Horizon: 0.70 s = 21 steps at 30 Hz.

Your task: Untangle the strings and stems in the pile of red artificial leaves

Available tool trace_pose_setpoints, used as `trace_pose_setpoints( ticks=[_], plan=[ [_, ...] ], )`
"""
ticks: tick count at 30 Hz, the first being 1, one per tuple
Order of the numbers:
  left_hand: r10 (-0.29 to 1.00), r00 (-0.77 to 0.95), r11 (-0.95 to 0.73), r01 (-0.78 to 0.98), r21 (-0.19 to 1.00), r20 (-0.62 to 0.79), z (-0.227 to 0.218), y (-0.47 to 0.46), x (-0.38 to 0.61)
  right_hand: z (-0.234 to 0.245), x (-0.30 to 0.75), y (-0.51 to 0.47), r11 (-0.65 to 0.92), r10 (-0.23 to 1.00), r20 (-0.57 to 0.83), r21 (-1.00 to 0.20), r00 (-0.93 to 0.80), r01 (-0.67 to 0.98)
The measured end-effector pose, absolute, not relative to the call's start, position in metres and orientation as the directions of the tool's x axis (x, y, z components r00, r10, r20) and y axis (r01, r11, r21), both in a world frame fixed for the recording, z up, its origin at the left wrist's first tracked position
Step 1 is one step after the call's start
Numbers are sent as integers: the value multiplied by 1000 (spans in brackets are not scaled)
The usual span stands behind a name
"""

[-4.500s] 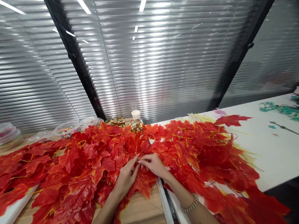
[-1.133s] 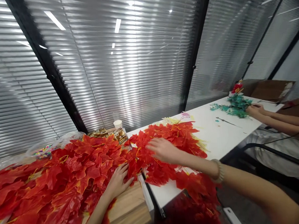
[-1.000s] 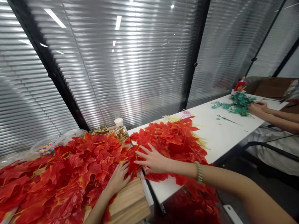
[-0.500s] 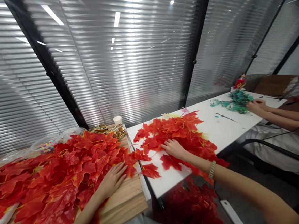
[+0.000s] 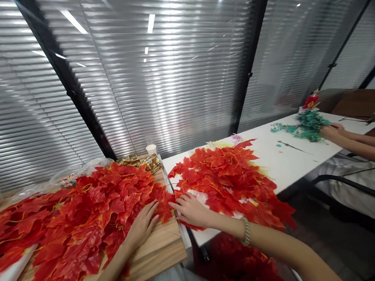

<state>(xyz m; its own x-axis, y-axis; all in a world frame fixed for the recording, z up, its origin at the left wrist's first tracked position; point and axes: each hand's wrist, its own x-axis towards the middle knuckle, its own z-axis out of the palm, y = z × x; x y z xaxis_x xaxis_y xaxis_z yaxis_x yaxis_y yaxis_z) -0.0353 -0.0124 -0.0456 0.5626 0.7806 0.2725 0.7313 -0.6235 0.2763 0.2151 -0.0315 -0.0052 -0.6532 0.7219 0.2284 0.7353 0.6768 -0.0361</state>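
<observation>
A broad heap of red artificial maple leaves (image 5: 98, 202) covers most of the wooden table (image 5: 160, 253) on the left. My left hand (image 5: 144, 223) lies flat at the heap's right edge, fingers stretched over the leaves. On the white table (image 5: 285, 168), a second pile of red maple leaves (image 5: 228, 167) spreads out. My right hand (image 5: 192, 208), fingers extended, rests on leaves at the seam between the tables. A few leaves bridge the gap between the two piles. What lies under my fingers is partly hidden.
Gold wrappers (image 5: 152, 162) and a paper cup (image 5: 151, 149) stand behind the left heap. Scissors (image 5: 292, 146) lie on the white table. Farther right, a co-worker's hands (image 5: 331, 129) touch teal artificial foliage (image 5: 311, 125). More red leaves (image 5: 247, 260) lie below the table.
My right hand has moved left from the white table's pile to the seam between the tables. My left hand stays on the left heap. The view has shifted slightly.
</observation>
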Motion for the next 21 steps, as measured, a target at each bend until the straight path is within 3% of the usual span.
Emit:
trace_pose_setpoints(
  ticks=[5, 9, 11, 13, 17, 21],
  plan=[
    [802, 525, -594, 746, 301, 284, -44, -16, -37, 3, 223, -8, 618, 786, 56, -25, -616, 786],
    [826, 477, -557, 771, 309, 300, -48, -17, -38, 52, 270, 26, 378, 905, 221, -19, -364, 926],
    [827, 473, -554, 777, 299, 304, -50, -16, -37, 72, 291, 41, 128, 937, 327, 9, -124, 992],
    [818, 479, -564, 777, 280, 319, -50, -16, -36, 78, 302, 50, 0, 951, 310, 38, -11, 999],
    [743, 531, -639, 744, 195, 407, -46, -18, -37, 60, 298, 41, 26, 985, 167, 50, -34, 998],
    [639, 627, -724, 686, 73, 445, -28, -27, -39, 53, 289, 8, 84, 987, 133, 47, -90, 995]
  ],
)
